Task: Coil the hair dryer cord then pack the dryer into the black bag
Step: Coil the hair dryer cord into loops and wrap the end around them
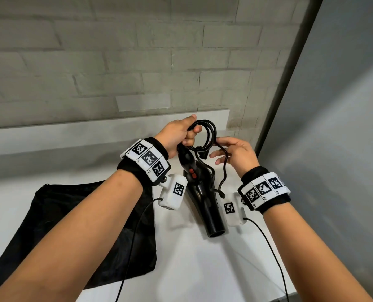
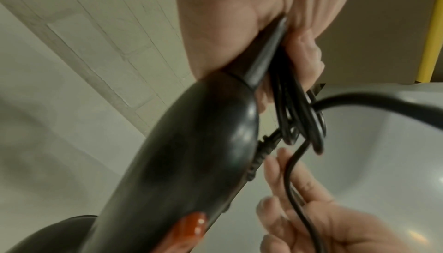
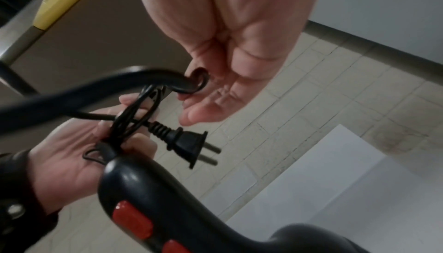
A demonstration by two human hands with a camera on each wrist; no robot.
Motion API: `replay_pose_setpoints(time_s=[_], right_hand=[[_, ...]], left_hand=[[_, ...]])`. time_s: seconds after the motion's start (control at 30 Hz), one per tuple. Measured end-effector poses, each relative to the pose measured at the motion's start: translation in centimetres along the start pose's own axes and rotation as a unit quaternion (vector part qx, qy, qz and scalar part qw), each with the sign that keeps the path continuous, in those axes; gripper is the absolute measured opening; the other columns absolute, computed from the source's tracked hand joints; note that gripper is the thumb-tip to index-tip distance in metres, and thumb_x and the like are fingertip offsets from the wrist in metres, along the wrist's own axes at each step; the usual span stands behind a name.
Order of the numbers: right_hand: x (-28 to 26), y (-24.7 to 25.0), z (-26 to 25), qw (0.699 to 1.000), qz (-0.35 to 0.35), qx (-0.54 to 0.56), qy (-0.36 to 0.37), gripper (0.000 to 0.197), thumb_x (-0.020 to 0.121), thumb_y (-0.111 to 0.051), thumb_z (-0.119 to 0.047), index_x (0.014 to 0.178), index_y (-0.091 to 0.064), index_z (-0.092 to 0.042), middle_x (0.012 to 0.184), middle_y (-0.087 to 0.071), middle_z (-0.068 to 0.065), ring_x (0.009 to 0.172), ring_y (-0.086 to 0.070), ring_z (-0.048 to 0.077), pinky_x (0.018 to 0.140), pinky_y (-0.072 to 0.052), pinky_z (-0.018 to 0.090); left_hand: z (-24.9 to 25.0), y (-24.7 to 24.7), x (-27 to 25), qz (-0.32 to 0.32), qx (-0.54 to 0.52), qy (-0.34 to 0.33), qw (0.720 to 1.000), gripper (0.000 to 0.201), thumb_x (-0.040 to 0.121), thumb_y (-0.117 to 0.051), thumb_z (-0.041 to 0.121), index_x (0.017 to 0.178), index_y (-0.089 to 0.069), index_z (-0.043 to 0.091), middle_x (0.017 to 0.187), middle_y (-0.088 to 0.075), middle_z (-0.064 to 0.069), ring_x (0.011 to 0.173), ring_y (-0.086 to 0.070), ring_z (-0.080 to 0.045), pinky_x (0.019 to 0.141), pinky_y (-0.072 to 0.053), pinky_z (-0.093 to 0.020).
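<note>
The left hand (image 1: 179,136) has its fingers (image 3: 134,143) clenched around the coiled cord (image 1: 205,131) together with the end of the hair dryer (image 1: 203,192) handle, at the centre of the head view. The right hand (image 1: 235,153) holds loose, relaxed fingers (image 3: 203,113) beside the coil, one strand of cord draped across them. One plug (image 3: 189,147) juts between both hands. One black bag (image 1: 72,225) lies flat on the white worktop (image 1: 203,269), lower left.
</note>
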State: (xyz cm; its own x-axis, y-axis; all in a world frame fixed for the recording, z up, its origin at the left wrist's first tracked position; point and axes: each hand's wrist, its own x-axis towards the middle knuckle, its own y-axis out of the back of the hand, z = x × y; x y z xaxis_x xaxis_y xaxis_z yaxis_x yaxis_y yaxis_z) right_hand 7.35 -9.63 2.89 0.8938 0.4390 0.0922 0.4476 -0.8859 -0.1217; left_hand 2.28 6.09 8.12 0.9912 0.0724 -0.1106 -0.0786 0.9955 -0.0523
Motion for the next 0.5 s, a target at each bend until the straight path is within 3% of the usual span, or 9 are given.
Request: replay_pose_setpoints(time_s=[0.1,0.23,0.3,0.37,0.43,0.5], right_hand=[[0.5,0.3,0.8,0.999,-0.012,-0.027,-0.016,0.050,0.076,-0.022,0.024,0.095,-0.058,-0.005,0.086,-0.062,0.006,0.047,-0.063,0.010,0.042,-0.050,0.020],[1.1,0.4,2.6,0.989,-0.046,-0.138,0.005,0.048,0.084,-0.039,0.015,0.102,-0.056,-0.026,0.096,-0.058,-0.008,0.065,-0.056,0.005,0.048,-0.047,0.015],[1.3,-0.3,3.3,0.983,-0.091,-0.157,0.001,0.045,0.087,-0.044,0.010,0.116,-0.048,-0.024,0.082,-0.057,-0.004,0.062,-0.054,-0.001,0.051,-0.046,0.012],[1.5,-1.1,3.7,0.984,-0.101,-0.148,-0.002,0.042,0.087,-0.043,0.010,0.122,-0.046,-0.013,0.081,-0.055,0.004,0.062,-0.055,-0.002,0.054,-0.047,0.012],[1.5,-1.8,3.4,0.992,-0.085,-0.090,0.015,0.039,0.085,-0.037,0.018,0.115,-0.049,-0.003,0.089,-0.057,0.005,0.067,-0.059,-0.001,0.056,-0.051,0.013],[1.4,-2.2,2.8,0.996,-0.079,-0.016,0.044,0.039,0.079,-0.038,0.024,0.095,-0.053,-0.008,0.096,-0.060,-0.001,0.065,-0.062,-0.004,0.056,-0.054,0.015]], left_hand=[[0.1,0.3,0.2,-0.003,-0.041,0.000,0.999,0.042,0.100,-0.025,0.034,0.062,-0.037,0.017,0.031,-0.024,0.011,0.028,-0.020,-0.002,0.033,-0.015,-0.014],[0.0,0.8,0.5,-0.004,-0.060,0.001,0.998,0.044,0.100,-0.024,0.034,0.062,-0.037,0.017,0.033,-0.022,0.013,0.029,-0.020,-0.002,0.031,-0.016,-0.013],[0.0,0.9,0.6,-0.004,-0.068,0.000,0.998,0.044,0.100,-0.024,0.034,0.062,-0.038,0.017,0.033,-0.022,0.013,0.029,-0.020,-0.002,0.031,-0.017,-0.013],[0.0,0.9,0.6,-0.006,-0.074,0.001,0.997,0.044,0.100,-0.024,0.034,0.062,-0.038,0.017,0.033,-0.023,0.013,0.028,-0.020,-0.002,0.031,-0.016,-0.013],[0.0,0.8,0.6,-0.009,-0.076,0.006,0.997,0.045,0.100,-0.023,0.034,0.062,-0.037,0.017,0.033,-0.023,0.012,0.028,-0.020,-0.002,0.030,-0.016,-0.013],[0.0,0.7,0.6,-0.008,-0.078,0.006,0.997,0.045,0.100,-0.023,0.035,0.061,-0.037,0.017,0.033,-0.023,0.011,0.028,-0.020,-0.002,0.029,-0.016,-0.012]])
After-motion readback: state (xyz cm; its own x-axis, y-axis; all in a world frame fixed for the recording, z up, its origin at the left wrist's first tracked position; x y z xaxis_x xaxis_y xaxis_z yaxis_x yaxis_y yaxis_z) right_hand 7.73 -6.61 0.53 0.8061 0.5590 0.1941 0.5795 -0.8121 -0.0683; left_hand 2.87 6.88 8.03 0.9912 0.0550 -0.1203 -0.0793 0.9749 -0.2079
